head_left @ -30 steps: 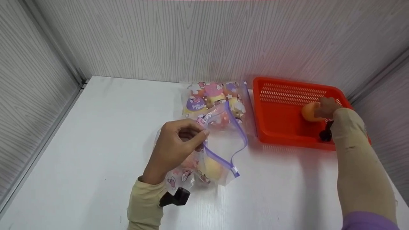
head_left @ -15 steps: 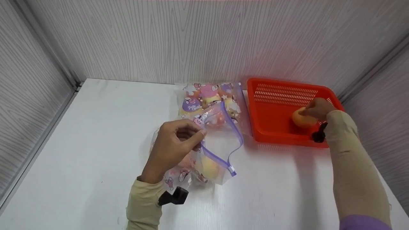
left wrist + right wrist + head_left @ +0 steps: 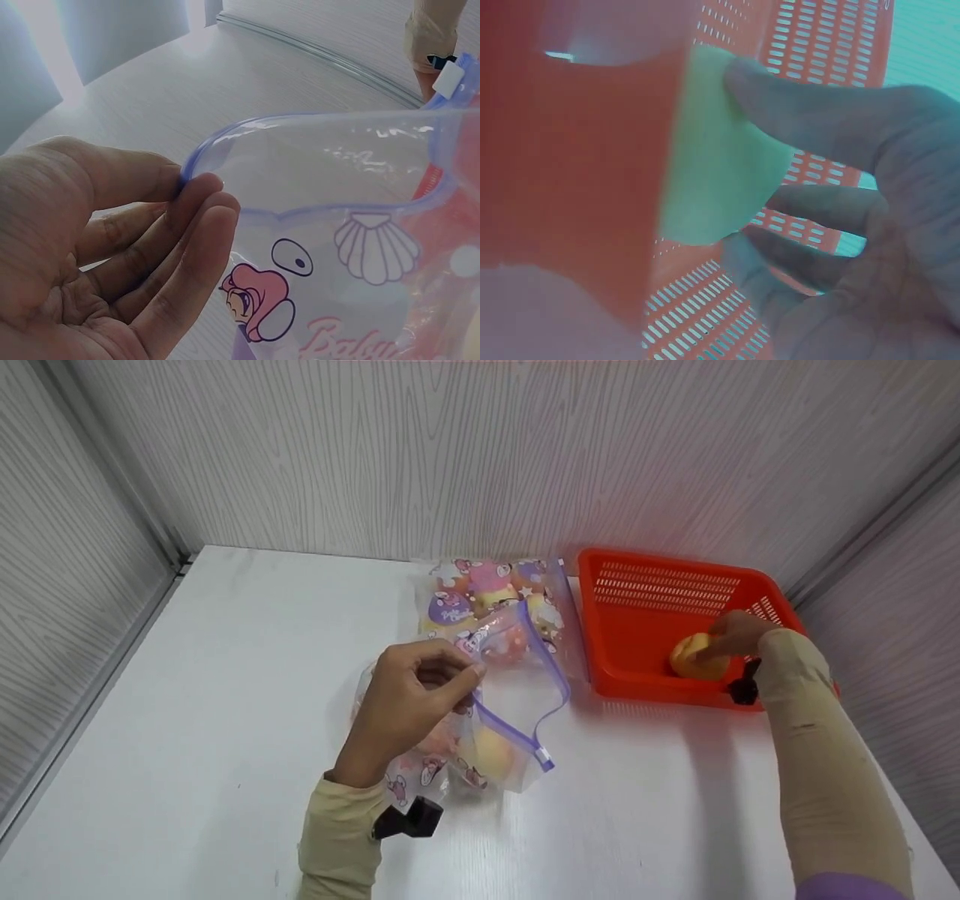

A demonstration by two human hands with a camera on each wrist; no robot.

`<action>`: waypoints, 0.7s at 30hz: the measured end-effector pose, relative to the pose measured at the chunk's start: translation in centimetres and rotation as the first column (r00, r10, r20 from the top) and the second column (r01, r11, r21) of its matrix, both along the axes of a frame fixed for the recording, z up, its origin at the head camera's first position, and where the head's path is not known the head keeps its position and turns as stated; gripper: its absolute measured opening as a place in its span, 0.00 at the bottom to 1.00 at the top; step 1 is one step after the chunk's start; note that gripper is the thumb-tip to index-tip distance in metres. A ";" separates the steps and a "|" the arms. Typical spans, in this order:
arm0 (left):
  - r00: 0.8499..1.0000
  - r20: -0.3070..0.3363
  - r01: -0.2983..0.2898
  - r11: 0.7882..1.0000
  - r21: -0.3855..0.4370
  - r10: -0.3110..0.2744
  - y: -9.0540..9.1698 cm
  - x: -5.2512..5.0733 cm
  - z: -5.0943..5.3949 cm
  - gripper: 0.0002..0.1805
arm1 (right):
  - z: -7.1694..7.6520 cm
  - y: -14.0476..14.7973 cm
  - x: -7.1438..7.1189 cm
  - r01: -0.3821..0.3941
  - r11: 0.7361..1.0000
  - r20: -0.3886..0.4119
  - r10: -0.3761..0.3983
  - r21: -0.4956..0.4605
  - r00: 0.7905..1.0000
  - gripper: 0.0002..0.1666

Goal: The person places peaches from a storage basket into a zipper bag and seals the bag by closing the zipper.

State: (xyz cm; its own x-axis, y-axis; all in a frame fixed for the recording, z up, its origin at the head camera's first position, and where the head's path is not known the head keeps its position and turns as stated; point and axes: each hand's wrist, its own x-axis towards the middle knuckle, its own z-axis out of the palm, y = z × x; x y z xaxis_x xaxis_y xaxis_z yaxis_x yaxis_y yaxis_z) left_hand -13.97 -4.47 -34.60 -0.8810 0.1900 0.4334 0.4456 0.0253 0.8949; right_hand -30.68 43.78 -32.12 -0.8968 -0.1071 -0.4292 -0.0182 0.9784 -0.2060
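My left hand (image 3: 412, 697) pinches the purple rim of a clear zip bag (image 3: 491, 750) between thumb and fingers. The left wrist view shows the bag's mouth gaping, with cartoon prints on its front and a white slider (image 3: 449, 79) at the far end. Pale yellow and pinkish round things show through the bag's wall. Inside the red basket (image 3: 679, 558), my right hand (image 3: 735, 634) holds a yellow-orange round fruit (image 3: 691, 660); its exact kind is unclear. In the right wrist view, thumb and fingers lie on either side of the fruit (image 3: 724, 161), partly hidden by the basket's wall.
Behind the held bag, another printed zip bag (image 3: 491, 581) lies flat with several round fruits inside, close to the basket's left side. A white table (image 3: 225, 690) carries everything. Panelled walls (image 3: 375, 450) enclose its back and sides.
My right hand has moved the fruit left and nearer within the basket. The left hand keeps its pinch on the bag's rim. The whole head view has shifted slightly.
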 end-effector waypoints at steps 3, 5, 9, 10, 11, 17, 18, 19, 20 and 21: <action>1.000 0.000 0.004 1.000 0.006 -0.004 0.0 0.0 -0.1 0.04 | -0.3 -0.3 0.3 -0.027 1.000 0.044 0.027 -0.007 0.999 0.46; 1.000 -0.002 0.004 1.000 0.007 -0.004 0.0 -0.1 -0.1 0.04 | -0.5 -0.5 0.5 -0.017 1.000 0.068 0.019 -0.024 0.998 0.47; 1.000 -0.003 0.011 1.000 0.011 -0.011 0.2 0.0 -0.1 0.04 | -0.8 -0.6 0.9 0.063 0.995 0.086 -0.056 -0.075 0.995 0.50; 1.000 -0.002 0.012 1.000 0.010 -0.012 0.2 0.0 -0.1 0.04 | -0.9 -0.7 0.9 0.084 0.992 0.086 -0.076 -0.097 0.993 0.50; 1.000 -0.001 0.013 1.000 0.010 -0.013 0.2 0.0 -0.2 0.04 | -0.9 -0.8 1.0 0.100 0.988 0.076 -0.091 -0.119 0.993 0.49; 1.000 -0.005 0.015 1.000 0.012 -0.015 0.2 0.0 -0.3 0.04 | -0.3 -2.5 2.0 0.149 0.925 -0.042 -0.175 -0.350 0.984 0.43; 1.000 -0.009 0.014 1.000 0.013 -0.014 0.2 -0.1 -0.3 0.04 | 0.0 -3.0 2.3 0.167 0.895 -0.050 -0.205 -0.414 0.978 0.42; 1.000 -0.011 0.014 1.000 0.013 -0.014 0.2 -0.1 -0.3 0.04 | 0.2 -3.5 2.6 0.181 0.859 -0.063 -0.239 -0.478 0.969 0.41; 1.000 -0.014 0.015 1.000 0.013 -0.015 0.3 -0.1 -0.2 0.04 | 0.4 -4.0 3.0 0.192 0.815 -0.068 -0.271 -0.547 0.960 0.40; 1.000 -0.017 0.016 1.000 0.012 -0.016 0.3 -0.1 -0.1 0.04 | 0.6 -4.6 3.5 0.197 0.764 -0.068 -0.300 -0.614 0.951 0.40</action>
